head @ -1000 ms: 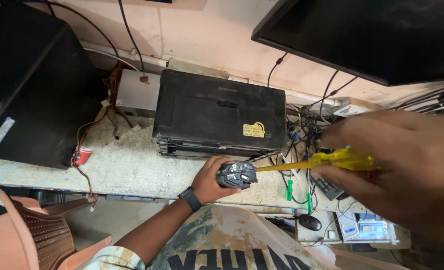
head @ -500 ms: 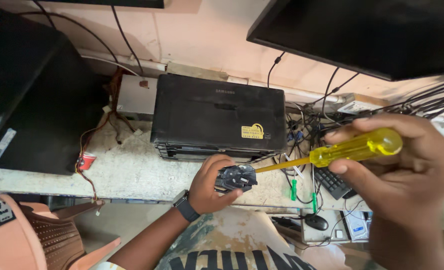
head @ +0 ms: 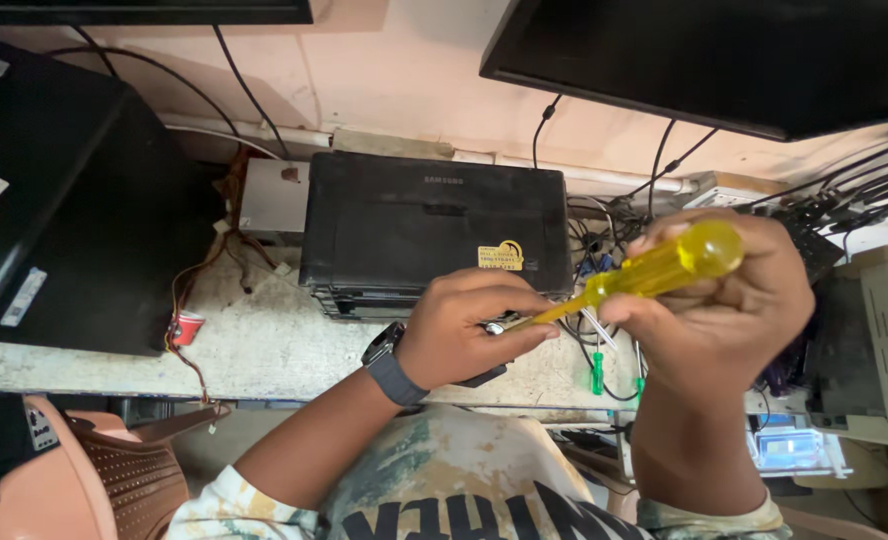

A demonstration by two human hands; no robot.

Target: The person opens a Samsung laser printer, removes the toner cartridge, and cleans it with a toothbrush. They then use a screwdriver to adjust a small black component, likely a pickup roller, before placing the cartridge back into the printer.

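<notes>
Since the earlier frames both hands had risen and drawn closer to the camera, the right hand (head: 709, 310) had turned so that the screwdriver (head: 654, 270) showed its full yellow handle, and the left hand (head: 469, 330) had closed further over the small part (head: 494, 345), which a second before had lain more openly in the palm. The left hand was curled tight round that dark part, fingers and thumb pressed together over it so that only a sliver of metal and a dark edge below the fingers showed; it was held in the air just in front of the bench (head: 264, 350), below the black printer (head: 434, 230). The right hand gripped the screwdriver handle in a closed fist-like hold, thumb along the side, with the shaft running down and left until its tip met the part at the left fingertips. As far as could be judged, the work on the part was under way rather than finished: the tip was engaged or nearly so, but whether any screw had been loosened or driven could not be told, since the fingers hid the contact point. No removed screws or cover pieces were visible on the bench. Cables (head: 604, 350) hung tangled behind the hands, and a monitor (head: 724, 50) sat above.
</notes>
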